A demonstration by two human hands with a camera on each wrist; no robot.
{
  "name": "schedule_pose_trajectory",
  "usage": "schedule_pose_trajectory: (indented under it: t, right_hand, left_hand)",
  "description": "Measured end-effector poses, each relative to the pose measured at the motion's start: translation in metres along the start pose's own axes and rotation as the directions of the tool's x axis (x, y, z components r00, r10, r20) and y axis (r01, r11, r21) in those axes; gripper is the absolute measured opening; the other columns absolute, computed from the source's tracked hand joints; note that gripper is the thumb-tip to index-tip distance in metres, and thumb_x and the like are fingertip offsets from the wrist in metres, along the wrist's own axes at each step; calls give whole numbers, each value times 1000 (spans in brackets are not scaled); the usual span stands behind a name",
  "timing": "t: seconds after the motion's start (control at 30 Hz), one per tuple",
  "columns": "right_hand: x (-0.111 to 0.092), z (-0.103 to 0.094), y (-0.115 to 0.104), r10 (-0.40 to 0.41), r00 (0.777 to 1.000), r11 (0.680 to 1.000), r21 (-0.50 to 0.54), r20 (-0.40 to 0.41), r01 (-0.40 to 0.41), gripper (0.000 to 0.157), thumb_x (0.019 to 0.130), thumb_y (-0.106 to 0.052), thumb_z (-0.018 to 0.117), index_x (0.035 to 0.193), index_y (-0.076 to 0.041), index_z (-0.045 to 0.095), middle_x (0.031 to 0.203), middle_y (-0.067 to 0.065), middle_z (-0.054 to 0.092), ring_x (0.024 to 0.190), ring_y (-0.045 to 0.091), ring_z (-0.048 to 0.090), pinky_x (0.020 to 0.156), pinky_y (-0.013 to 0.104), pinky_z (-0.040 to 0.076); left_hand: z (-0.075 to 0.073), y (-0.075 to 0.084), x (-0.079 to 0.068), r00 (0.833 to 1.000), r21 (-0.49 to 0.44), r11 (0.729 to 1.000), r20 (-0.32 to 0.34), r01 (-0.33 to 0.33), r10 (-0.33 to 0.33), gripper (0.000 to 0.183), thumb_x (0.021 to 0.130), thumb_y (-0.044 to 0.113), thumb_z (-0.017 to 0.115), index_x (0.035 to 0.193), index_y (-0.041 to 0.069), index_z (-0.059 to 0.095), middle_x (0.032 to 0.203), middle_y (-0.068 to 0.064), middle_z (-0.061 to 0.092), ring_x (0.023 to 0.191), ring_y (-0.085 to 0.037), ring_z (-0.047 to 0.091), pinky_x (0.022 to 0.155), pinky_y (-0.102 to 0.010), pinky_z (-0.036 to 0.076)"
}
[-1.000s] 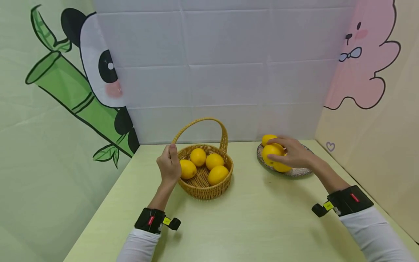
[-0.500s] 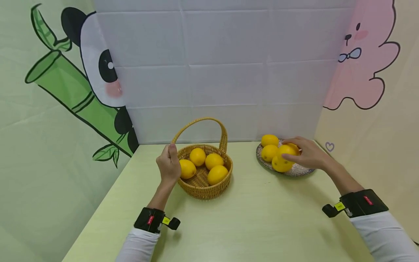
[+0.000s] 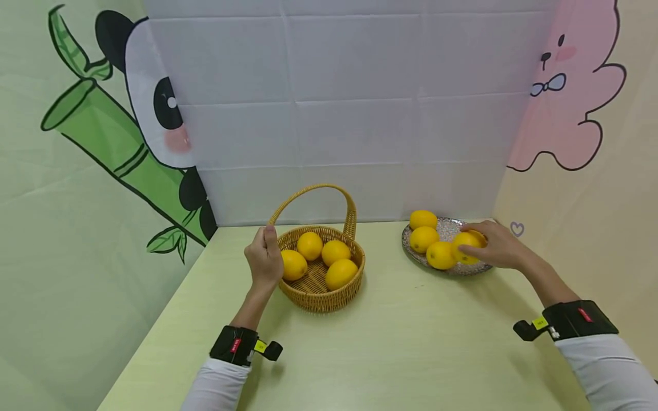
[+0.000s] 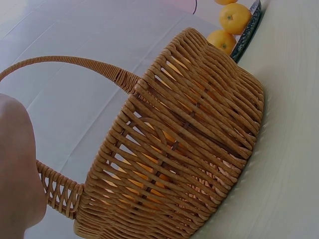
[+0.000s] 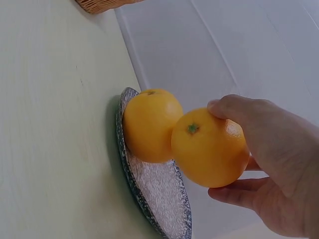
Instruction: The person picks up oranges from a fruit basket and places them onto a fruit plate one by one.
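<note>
Your right hand (image 3: 497,245) has hold of 1 orange (image 5: 207,147), thumb and fingers spread only as wide as the fruit and bent against opposite sides of it. That orange is at the right half of the speckled plate (image 3: 448,228), which lies by the far edge of the tabletop (image 3: 390,342), close to its far right corner. Beside it, toward the plate's left rim, 3 more oranges (image 3: 424,240) sit in a bent row, the nearest of them at the plate's near edge; whether your held fruit touches that neighbour or bears on the plate, the views do not settle. Your left hand (image 3: 264,257) is closed around the left side of the handle (image 3: 351,214) of the wicker basket (image 3: 321,301), which stands upright with 4 oranges (image 3: 341,274) showing inside. The relation to mind, I judge, is sideways: from your right hand, the basket's opening lies well to the left, with a stretch of tabletop between, and the handle arches over it. Your right hand is much nearer the plate, your left the basket. The held orange is nearly round, so it offers no clear long axis.
</note>
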State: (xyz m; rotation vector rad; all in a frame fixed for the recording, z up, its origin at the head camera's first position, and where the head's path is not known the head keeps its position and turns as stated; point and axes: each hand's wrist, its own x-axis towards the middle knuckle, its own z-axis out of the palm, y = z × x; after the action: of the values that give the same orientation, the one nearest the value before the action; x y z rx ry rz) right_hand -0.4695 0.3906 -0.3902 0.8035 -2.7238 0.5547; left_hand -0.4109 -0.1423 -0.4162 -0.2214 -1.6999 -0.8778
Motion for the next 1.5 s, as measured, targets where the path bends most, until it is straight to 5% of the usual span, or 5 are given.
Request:
schedule_pose_trajectory:
  t: [0.53,0.83,1.5]
  right_hand:
    - [-8,14,19,69,995,998,-11,73,-69,61,96,-43,72,139,-1,62,136,29,58,125,47,48,99,68,39]
    - [-2,29,23,33,997,999,25,68,-35,58,95,-35,75,135,4,63,135,28,60,126,47,47,103,68,36]
    - [1,37,22,107,983,991,67,150,-118,60,103,-35,63,146,5,50,148,33,45,135,53,34,106,73,27]
  left_hand:
    - [-2,2,1,1000,-11,1000,6,5,-5,55,112,32,39,64,5,35,52,-2,27,42,-12,19,39,-22,13]
    - [-2,1,0,999,-3,999,23,39,-39,57,112,40,37,66,7,36,53,-1,28,42,-15,21,40,-22,14]
    - [-3,0,0,998,-4,999,45,52,-52,59,112,44,34,66,8,36,53,-2,28,42,-17,22,41,-23,15]
